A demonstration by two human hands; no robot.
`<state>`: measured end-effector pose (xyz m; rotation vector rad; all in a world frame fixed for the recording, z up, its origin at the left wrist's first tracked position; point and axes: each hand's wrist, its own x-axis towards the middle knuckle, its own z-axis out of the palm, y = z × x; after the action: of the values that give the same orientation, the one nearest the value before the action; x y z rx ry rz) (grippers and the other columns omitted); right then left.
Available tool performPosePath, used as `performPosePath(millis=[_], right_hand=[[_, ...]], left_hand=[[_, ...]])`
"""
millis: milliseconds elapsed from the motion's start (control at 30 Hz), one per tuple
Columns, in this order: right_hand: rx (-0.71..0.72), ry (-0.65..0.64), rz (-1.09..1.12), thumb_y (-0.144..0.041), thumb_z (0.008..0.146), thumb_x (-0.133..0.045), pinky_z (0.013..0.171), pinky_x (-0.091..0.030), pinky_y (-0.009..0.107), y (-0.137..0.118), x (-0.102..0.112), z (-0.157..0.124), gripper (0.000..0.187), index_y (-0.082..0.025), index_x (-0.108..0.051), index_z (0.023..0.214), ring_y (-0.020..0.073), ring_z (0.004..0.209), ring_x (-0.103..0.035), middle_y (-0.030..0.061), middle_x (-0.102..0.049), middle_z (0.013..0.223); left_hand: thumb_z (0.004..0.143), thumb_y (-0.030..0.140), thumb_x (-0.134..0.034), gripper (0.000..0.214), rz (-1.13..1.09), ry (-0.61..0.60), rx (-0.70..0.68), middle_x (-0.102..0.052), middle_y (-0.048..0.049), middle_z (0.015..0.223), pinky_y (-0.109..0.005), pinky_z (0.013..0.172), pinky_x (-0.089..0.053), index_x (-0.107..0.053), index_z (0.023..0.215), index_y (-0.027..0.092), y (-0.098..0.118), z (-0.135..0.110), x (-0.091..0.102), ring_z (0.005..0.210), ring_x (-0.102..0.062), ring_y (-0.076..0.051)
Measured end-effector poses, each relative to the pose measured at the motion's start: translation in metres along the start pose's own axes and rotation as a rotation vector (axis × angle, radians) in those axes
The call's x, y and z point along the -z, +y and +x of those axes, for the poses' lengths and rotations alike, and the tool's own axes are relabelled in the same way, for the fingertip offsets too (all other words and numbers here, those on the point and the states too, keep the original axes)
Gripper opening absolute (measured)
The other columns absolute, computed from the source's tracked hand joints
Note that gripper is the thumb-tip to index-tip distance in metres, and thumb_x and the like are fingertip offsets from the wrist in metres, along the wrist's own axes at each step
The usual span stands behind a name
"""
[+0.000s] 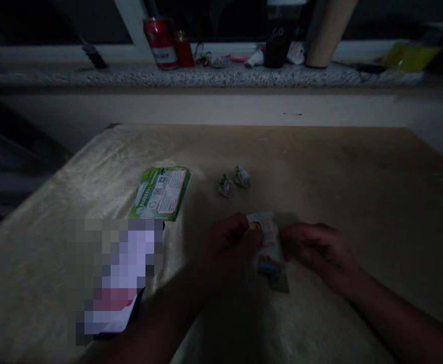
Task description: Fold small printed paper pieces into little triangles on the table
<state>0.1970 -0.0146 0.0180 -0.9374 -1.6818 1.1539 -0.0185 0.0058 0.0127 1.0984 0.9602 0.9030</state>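
Both of my hands hold a small printed sachet (269,251) just above the beige table (357,192). My left hand (227,242) pinches its upper left edge with closed fingers. My right hand (320,250) grips its right side, fingers curled. Two small crumpled wrapper scraps (234,181) lie on the table a little beyond my hands. A green and white printed packet (163,192) lies flat to the left of them.
A blurred-out flat item (118,275) lies at the near left of the table. On the stone window ledge (92,76) behind stand a red can (161,43), a small red container (184,49), a dark cup (280,38), a cardboard tube (325,33) and small clutter.
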Motion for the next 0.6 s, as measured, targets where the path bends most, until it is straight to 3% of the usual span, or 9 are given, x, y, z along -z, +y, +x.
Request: performPosePath(millis=[67,167,400,533,600], right_hand=[[-0.039,0.108,-0.027,-0.038,0.093,-0.073,0.059,-0.057,0.027,-0.0021,0.004,0.0014,0.018,-0.021,-0.076,0.099,0.0185,0.067,-0.072,0.0053,-0.078,0.078],[-0.036,0.12,-0.072,-0.026,0.087,-0.079,0.067,-0.06,0.027,-0.0021,0.0042,0.0024,0.01,-0.022,-0.077,0.096,0.0187,0.072,-0.075,0.005,-0.08,0.083],[-0.016,0.103,-0.09,-0.014,0.083,-0.075,0.056,-0.056,0.021,-0.0003,-0.0021,0.0035,0.007,-0.02,-0.076,0.082,0.0144,0.061,-0.07,0.0021,-0.077,0.07],[-0.075,0.104,-0.007,-0.019,0.085,-0.077,0.055,-0.053,0.021,-0.0002,0.0002,0.0026,0.002,-0.02,-0.077,0.083,0.0139,0.061,-0.068,0.002,-0.075,0.07],[-0.147,0.059,0.071,-0.026,0.088,-0.075,0.055,-0.051,0.022,-0.0004,0.0022,0.0026,0.009,-0.019,-0.079,0.083,0.014,0.06,-0.065,0.0021,-0.073,0.069]], left_hand=[[0.082,0.043,-0.078,0.029,0.033,-0.153,0.059,-0.067,-0.0013,0.073,-0.021,0.058,-0.046,-0.072,0.083,0.015,0.001,-0.0007,0.0023,0.063,-0.059,-0.012],[0.084,0.043,-0.075,0.029,0.121,-0.297,0.115,-0.067,-0.0019,0.074,-0.022,0.059,-0.045,-0.075,0.088,0.014,0.0034,-0.0025,0.0028,0.063,-0.057,-0.012],[0.089,0.048,-0.069,0.034,0.269,-0.254,0.118,-0.056,0.0021,0.065,-0.021,0.052,-0.034,-0.073,0.083,0.015,0.0018,-0.002,0.0045,0.057,-0.047,-0.01],[0.09,0.047,-0.067,0.033,0.302,-0.234,0.071,-0.053,0.0033,0.062,-0.021,0.051,-0.032,-0.072,0.079,0.016,0.0056,-0.0012,0.0051,0.056,-0.045,-0.01],[0.09,0.046,-0.067,0.032,0.306,-0.252,0.082,-0.052,0.0037,0.061,-0.021,0.05,-0.031,-0.072,0.078,0.016,0.0082,-0.002,0.0053,0.055,-0.044,-0.01]])
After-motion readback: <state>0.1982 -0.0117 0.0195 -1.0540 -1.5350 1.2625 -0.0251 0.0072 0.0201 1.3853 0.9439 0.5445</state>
